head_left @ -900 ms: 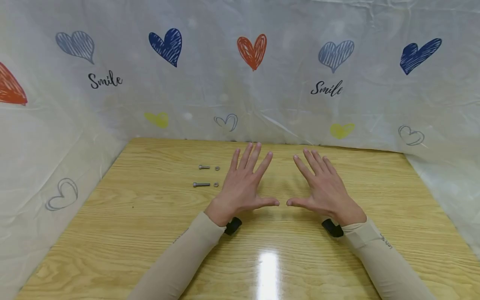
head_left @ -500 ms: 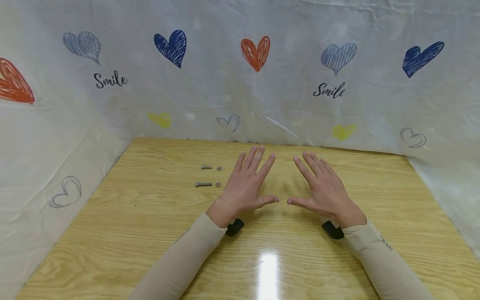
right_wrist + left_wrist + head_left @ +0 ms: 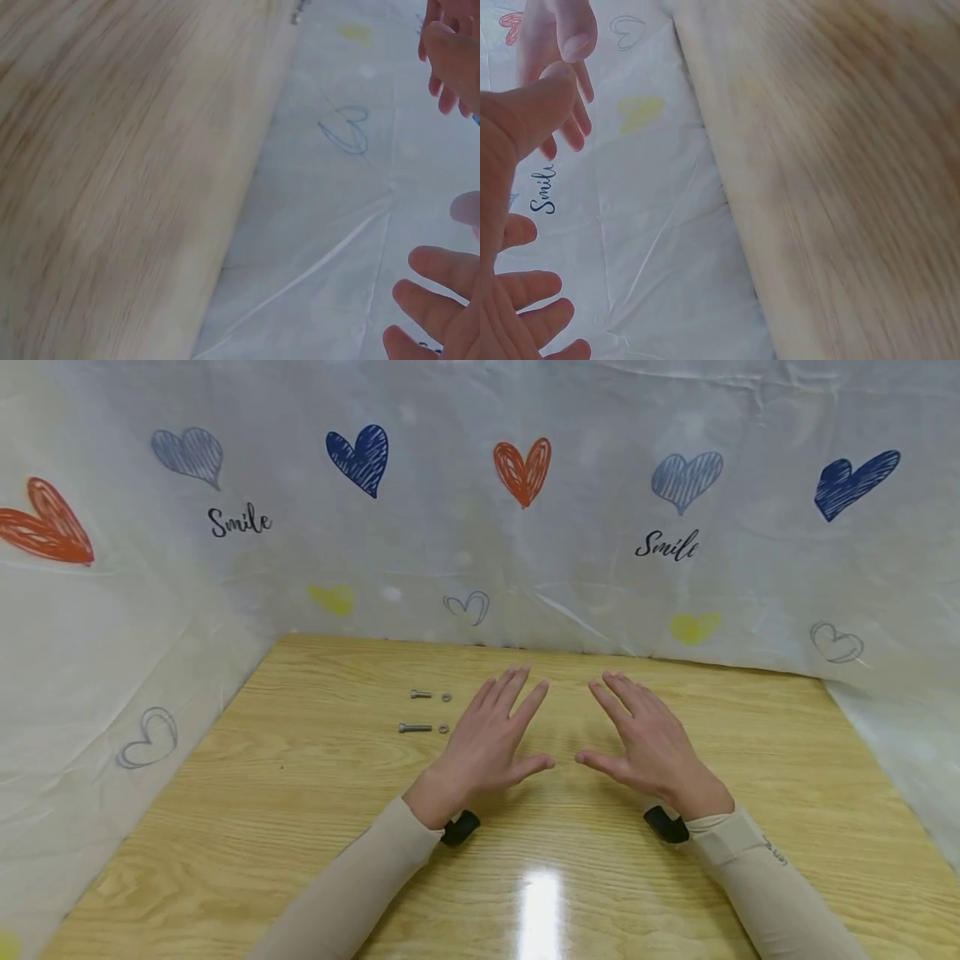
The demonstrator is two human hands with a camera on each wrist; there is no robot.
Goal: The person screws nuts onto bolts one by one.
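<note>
Over the middle of the table, my left hand point(image 3: 483, 743) holds nothing, its fingers extended and its thumb pointing right. Facing it across a small gap is my right hand point(image 3: 656, 743), likewise without anything in it, thumb pointing left. Left of my left hand lie two metal bolts: a shorter bolt point(image 3: 422, 694) farther back and a longer bolt point(image 3: 416, 727) nearer. Beside the shorter one sits a small nut point(image 3: 447, 697); another nut point(image 3: 444, 728) lies at the longer bolt's tip, close to my left hand. Both wrist views show the fingers apart from any object.
The wooden table point(image 3: 300, 827) stretches under both arms. A white cloth point(image 3: 585, 552) printed with hearts hangs behind its far edge and along the left side. Black wrist devices point(image 3: 460, 828) sit under both sleeves.
The head view has shifted slightly, so bolts, nuts and hearts appear a little farther right. My fingers have drawn somewhat closer together and tilted. Neither hand has taken anything.
</note>
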